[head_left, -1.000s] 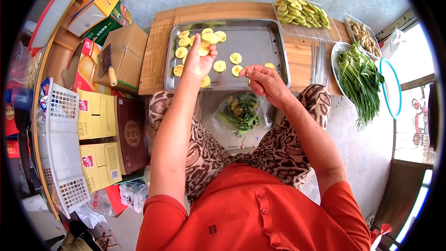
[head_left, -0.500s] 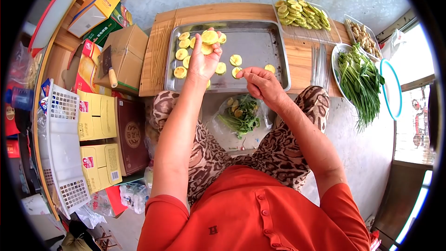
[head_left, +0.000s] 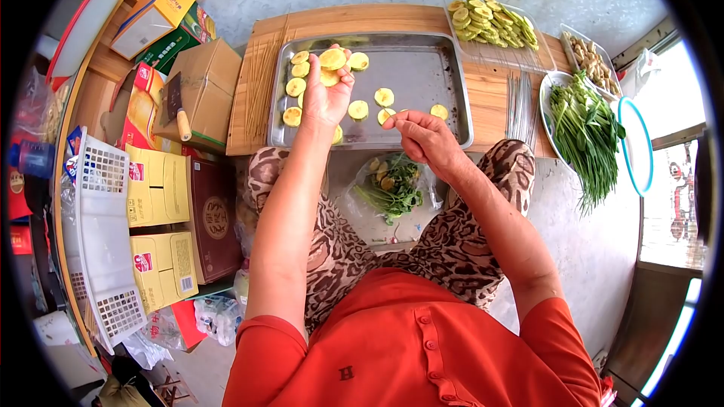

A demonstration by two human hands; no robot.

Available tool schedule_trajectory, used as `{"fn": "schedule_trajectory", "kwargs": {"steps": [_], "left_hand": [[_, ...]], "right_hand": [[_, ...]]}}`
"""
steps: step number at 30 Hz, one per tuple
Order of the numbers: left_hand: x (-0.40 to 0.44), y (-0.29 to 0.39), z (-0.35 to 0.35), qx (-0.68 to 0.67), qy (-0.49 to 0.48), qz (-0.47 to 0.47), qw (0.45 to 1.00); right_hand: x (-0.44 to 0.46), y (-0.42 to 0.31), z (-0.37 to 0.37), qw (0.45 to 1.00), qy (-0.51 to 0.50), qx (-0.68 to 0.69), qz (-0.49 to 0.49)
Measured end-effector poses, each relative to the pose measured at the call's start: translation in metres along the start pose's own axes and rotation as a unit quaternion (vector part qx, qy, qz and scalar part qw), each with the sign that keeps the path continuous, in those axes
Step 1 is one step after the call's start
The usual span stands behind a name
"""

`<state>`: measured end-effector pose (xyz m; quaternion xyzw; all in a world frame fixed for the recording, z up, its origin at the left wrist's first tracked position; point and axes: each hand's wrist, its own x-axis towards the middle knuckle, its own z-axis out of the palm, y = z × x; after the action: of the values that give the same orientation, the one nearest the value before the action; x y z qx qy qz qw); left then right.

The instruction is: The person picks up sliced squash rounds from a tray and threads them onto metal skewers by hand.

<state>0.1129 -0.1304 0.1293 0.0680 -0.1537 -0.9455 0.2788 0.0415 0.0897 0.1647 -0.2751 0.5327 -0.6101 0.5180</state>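
Observation:
My left hand point(head_left: 330, 98) is raised over the left half of a metal tray point(head_left: 422, 47). Its fingers curl around a few round, yellow squash slices point(head_left: 332, 59), and the thumb stands apart. My right hand point(head_left: 424, 134) is closed in a pinch at the tray's near edge. Its fingertips are at a squash slice point(head_left: 385, 117), partly covering it; whether they grip it or something thin is too small to tell. More loose squash slices point(head_left: 358, 110) lie in the tray, mostly on the left.
Bamboo skewers point(head_left: 260, 83) lie left of the tray, metal skewers point(head_left: 518, 109) to its right. Behind those stands a clear container point(head_left: 544, 60) of sliced squash. Leafy greens point(head_left: 581, 124) fill a white basin at right. A bag of greens point(head_left: 392, 188) sits below, between the knees.
My left hand has shifted slightly left, and the slices in it have tilted a little. My right hand stays in nearly the same place, still pinched.

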Motion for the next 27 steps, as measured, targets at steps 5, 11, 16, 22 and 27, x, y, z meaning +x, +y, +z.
{"fn": "schedule_trajectory", "kwargs": {"steps": [5, 11, 16, 22, 27], "left_hand": [[0.0008, -0.0017, -0.0033, 0.015, 0.002, -0.001, 1.0], [-0.0002, -0.0025, -0.0027, 0.018, 0.0, -0.004, 1.0], [-0.0009, -0.0028, -0.0008, 0.021, 0.001, -0.003, 1.0], [-0.0009, -0.0026, -0.0018, 0.044, -0.001, 0.007, 0.999], [-0.0014, -0.0038, -0.0009, 0.068, 0.002, 0.017, 0.998]], "right_hand": [[0.0013, 0.0022, -0.0005, 1.0, 0.002, 0.007, 0.001], [0.002, 0.0022, -0.0002, 1.0, 0.005, 0.008, 0.003], [0.003, 0.0032, -0.0009, 1.0, 0.005, 0.003, 0.004], [0.0039, 0.0053, -0.0012, 1.0, 0.007, 0.003, -0.004], [0.0038, 0.0046, -0.0004, 1.0, 0.007, 0.004, -0.003]]}}
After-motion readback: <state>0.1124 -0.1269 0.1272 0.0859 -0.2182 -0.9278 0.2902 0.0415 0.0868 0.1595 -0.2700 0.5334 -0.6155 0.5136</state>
